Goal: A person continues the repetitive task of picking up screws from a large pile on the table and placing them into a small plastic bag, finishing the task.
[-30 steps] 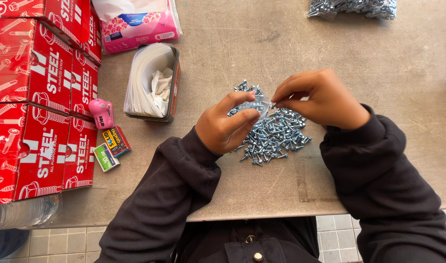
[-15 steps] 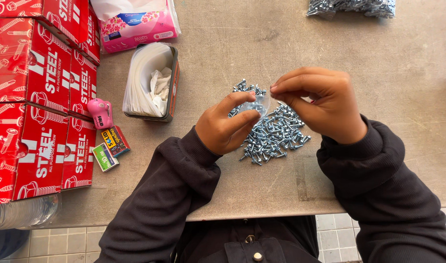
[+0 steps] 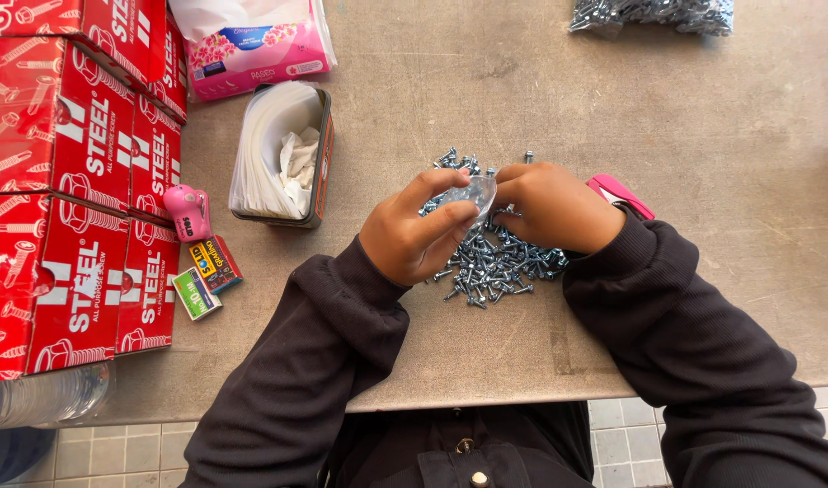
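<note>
A pile of small silver screws [image 3: 491, 258] lies on the grey table [image 3: 541, 99] in front of me. Both hands hover just above it. My left hand [image 3: 414, 230] and my right hand [image 3: 550, 206] together pinch a small clear plastic bag [image 3: 473, 192] between their fingertips. Whether any screws are inside the bag is not clear. A pink object [image 3: 617, 192] pokes out from behind my right wrist. Dark sleeves cover both forearms.
Red screw boxes [image 3: 66, 181] are stacked at the left. Beside them stand an open tin of clear bags [image 3: 283, 154], a pink tissue pack [image 3: 251, 45], a small pink device [image 3: 188, 211] and small colourful packets [image 3: 206, 276]. Bagged screws [image 3: 653, 14] lie at the far right.
My right hand has slid left and closer to me, meeting my left hand over the pile. The pink object behind my right wrist has come into sight.
</note>
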